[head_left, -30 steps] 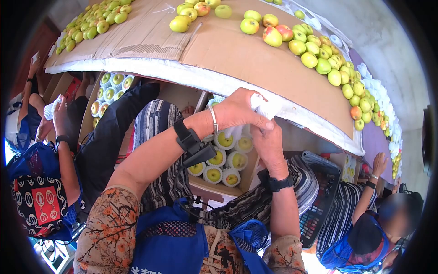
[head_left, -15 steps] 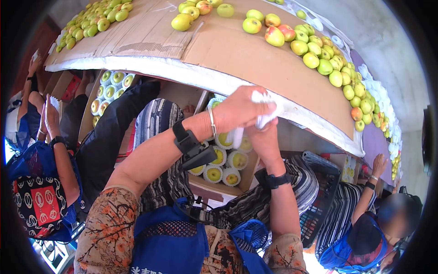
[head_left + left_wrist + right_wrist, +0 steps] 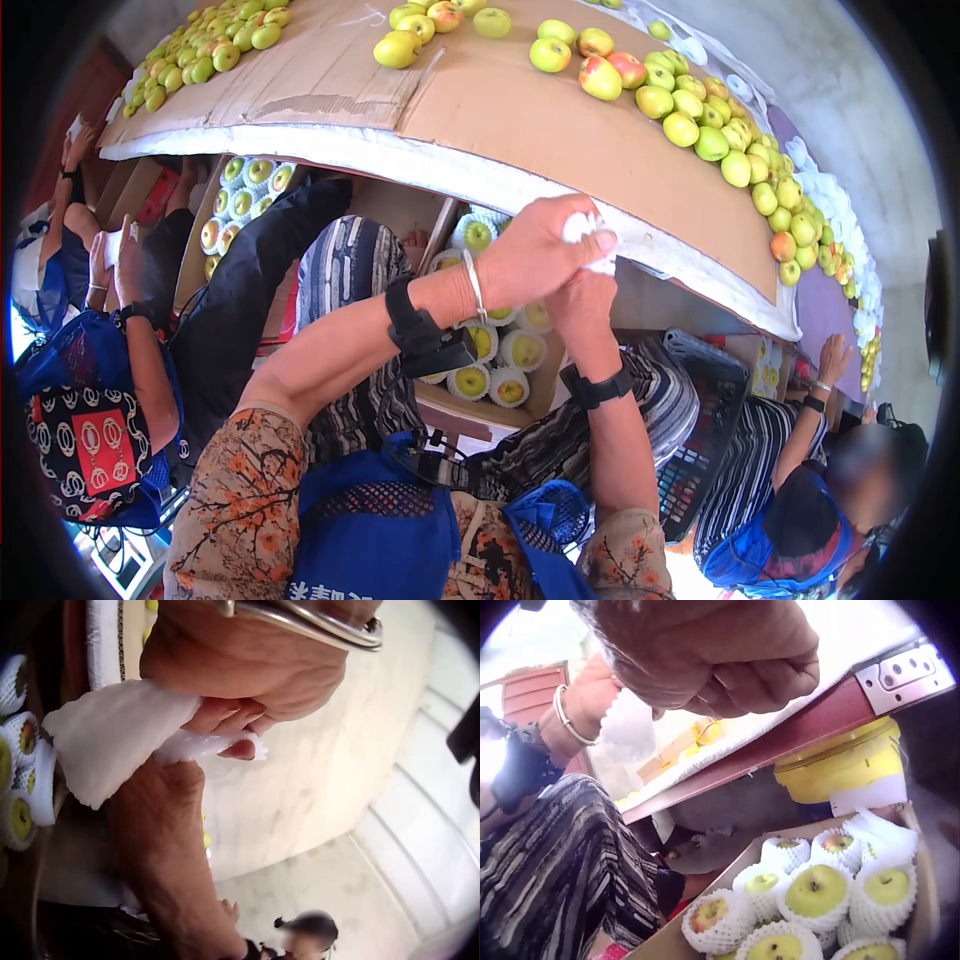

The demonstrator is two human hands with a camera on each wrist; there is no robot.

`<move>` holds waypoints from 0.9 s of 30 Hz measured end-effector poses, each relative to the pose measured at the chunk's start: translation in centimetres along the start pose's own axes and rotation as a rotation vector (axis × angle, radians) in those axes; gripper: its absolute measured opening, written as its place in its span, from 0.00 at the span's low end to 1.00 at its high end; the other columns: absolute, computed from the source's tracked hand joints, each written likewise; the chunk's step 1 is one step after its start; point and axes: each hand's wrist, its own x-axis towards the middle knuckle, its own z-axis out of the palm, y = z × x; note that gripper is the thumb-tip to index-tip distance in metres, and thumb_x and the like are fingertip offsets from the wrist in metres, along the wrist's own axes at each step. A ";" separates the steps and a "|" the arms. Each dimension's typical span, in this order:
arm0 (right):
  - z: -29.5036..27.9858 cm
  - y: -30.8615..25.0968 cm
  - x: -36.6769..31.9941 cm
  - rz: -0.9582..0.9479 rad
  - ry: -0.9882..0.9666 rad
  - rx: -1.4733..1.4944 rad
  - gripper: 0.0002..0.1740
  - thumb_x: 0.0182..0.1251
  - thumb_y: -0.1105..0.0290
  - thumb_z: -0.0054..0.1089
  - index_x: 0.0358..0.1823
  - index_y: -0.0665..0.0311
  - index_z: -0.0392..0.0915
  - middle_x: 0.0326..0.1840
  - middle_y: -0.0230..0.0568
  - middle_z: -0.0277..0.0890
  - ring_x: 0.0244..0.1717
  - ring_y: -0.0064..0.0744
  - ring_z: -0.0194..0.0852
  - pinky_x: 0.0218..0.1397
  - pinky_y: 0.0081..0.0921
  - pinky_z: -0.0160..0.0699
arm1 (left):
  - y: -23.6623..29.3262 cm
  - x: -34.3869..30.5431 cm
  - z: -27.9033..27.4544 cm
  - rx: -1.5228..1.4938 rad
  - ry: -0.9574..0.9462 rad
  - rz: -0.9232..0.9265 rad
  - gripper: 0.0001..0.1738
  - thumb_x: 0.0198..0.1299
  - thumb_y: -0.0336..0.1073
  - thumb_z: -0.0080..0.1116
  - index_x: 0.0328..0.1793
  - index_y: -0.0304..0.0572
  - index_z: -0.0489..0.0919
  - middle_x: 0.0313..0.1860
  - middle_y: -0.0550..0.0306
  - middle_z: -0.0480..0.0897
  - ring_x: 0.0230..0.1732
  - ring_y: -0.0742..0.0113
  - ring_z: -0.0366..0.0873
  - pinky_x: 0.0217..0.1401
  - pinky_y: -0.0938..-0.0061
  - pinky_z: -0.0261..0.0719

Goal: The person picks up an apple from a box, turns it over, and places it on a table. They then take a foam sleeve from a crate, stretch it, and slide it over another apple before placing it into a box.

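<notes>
My left hand (image 3: 540, 255), with a metal bangle at its wrist, grips a white foam net sleeve (image 3: 590, 235) in front of the table edge. Just below it and close against it, my right hand (image 3: 585, 305) has its fingers curled at the same sleeve. In the left wrist view the flattened foam sleeve (image 3: 112, 739) sticks out beneath the left fingers (image 3: 217, 712). Seen from the right wrist, the right hand (image 3: 720, 660) is curled, and its palm is hidden. Below the hands stands a cardboard box of apples (image 3: 817, 889) in foam sleeves.
Loose apples (image 3: 710, 145) lie along the cardboard-covered table (image 3: 520, 120). A black crate (image 3: 700, 430) stands at the right knee, a yellow bucket (image 3: 847, 761) beneath the table. People in blue vests sit on both sides. Another box of sleeved apples (image 3: 240, 205) is at left.
Both hands have stayed close together and shifted slightly. The foam tail that hung below the left hand half a second ago no longer shows in the head view; the left thumb now lies across the foam.
</notes>
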 end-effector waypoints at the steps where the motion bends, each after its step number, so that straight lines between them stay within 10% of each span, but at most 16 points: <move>1: 1.2 0.7 0.3 -0.093 0.171 0.145 0.20 0.68 0.67 0.55 0.58 0.64 0.67 0.39 0.48 0.82 0.41 0.53 0.82 0.37 0.41 0.81 | 0.0 -0.2 0.4 0.102 -0.013 0.110 0.11 0.67 0.39 0.61 0.44 0.37 0.77 0.31 0.59 0.79 0.33 0.75 0.75 0.36 0.77 0.75; 5: 6.2 3.2 0.8 -0.066 0.203 0.406 0.17 0.69 0.68 0.54 0.57 0.64 0.69 0.40 0.52 0.81 0.41 0.59 0.81 0.39 0.39 0.80 | 0.5 -0.7 0.5 0.151 0.002 0.217 0.12 0.66 0.38 0.61 0.44 0.37 0.76 0.33 0.60 0.80 0.34 0.75 0.75 0.38 0.78 0.76; 11: -2.2 -3.3 0.5 0.019 0.214 0.516 0.15 0.66 0.70 0.58 0.51 0.65 0.67 0.29 0.62 0.78 0.36 0.66 0.78 0.32 0.53 0.73 | 1.2 0.6 -4.4 -0.681 0.140 -0.293 0.12 0.68 0.40 0.60 0.47 0.39 0.77 0.33 0.64 0.80 0.34 0.82 0.76 0.28 0.87 0.70; 15: 0.0 -0.1 0.2 -0.133 0.205 0.219 0.12 0.62 0.71 0.60 0.47 0.61 0.74 0.32 0.52 0.80 0.36 0.57 0.81 0.34 0.46 0.79 | 0.7 -0.2 -0.9 -0.229 0.040 -0.055 0.11 0.69 0.40 0.59 0.42 0.40 0.78 0.33 0.62 0.80 0.36 0.79 0.77 0.33 0.83 0.73; 20: 2.0 -0.7 0.2 -0.057 0.365 1.366 0.12 0.63 0.75 0.57 0.47 0.69 0.72 0.40 0.33 0.71 0.39 0.23 0.68 0.41 0.22 0.72 | 1.3 -1.0 1.1 0.142 0.003 0.246 0.12 0.66 0.38 0.60 0.42 0.34 0.77 0.31 0.57 0.80 0.36 0.73 0.76 0.43 0.73 0.76; 25: 0.3 0.1 1.8 0.083 0.108 0.310 0.15 0.63 0.69 0.59 0.50 0.65 0.73 0.42 0.51 0.82 0.44 0.56 0.81 0.42 0.46 0.79 | -0.2 1.0 -0.5 -0.248 0.103 -0.025 0.14 0.67 0.43 0.60 0.42 0.38 0.79 0.32 0.61 0.82 0.29 0.79 0.75 0.32 0.83 0.73; 27: 0.3 -0.4 2.6 0.250 0.077 0.477 0.16 0.64 0.68 0.57 0.51 0.66 0.73 0.43 0.55 0.82 0.43 0.60 0.80 0.42 0.49 0.78 | 0.4 1.3 -2.3 -0.445 0.056 -0.251 0.14 0.68 0.44 0.60 0.44 0.39 0.79 0.32 0.61 0.82 0.25 0.83 0.72 0.25 0.86 0.69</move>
